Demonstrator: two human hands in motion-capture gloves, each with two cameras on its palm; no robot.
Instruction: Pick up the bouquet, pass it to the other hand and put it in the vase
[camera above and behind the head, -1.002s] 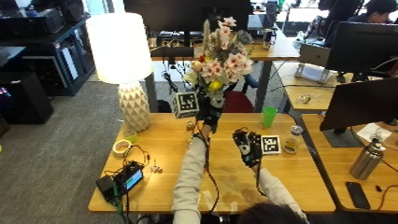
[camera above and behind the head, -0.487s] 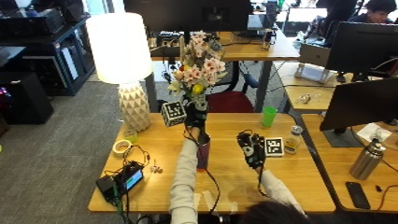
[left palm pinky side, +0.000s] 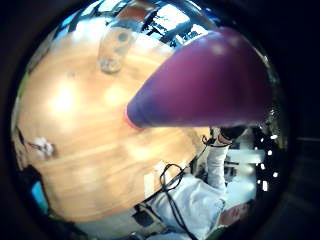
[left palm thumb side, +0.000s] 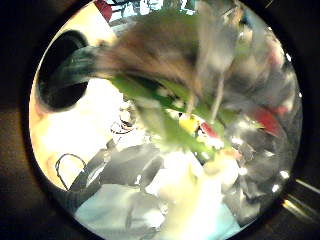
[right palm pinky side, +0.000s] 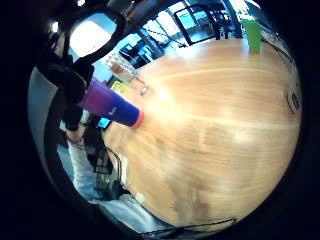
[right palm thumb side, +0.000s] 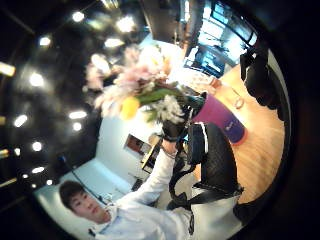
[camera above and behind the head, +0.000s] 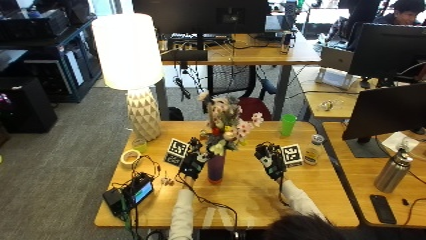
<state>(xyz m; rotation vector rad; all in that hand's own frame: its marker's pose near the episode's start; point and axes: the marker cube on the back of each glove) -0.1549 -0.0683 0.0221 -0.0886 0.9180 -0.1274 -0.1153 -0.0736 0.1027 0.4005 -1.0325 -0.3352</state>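
A bouquet of pink, white and yellow flowers stands upright with its stems down in the purple vase at the middle of the wooden table. My left hand is against the vase's left side at rim height and grips the stems where they enter the mouth. In the right thumb side palm view that glove sits right under the flowers, atop the vase. The vase fills the left little finger side palm view. My right hand hovers to the right of the vase, fingers relaxed, holding nothing.
A white lamp stands at the table's back left. A green cup is at the back, a small jar to the right of my right hand. A tape roll and a cabled device lie at the left.
The left hand has come down with the bouquet, from high above the table to the vase, and the stems now sit inside it. The right hand stayed low at the right.
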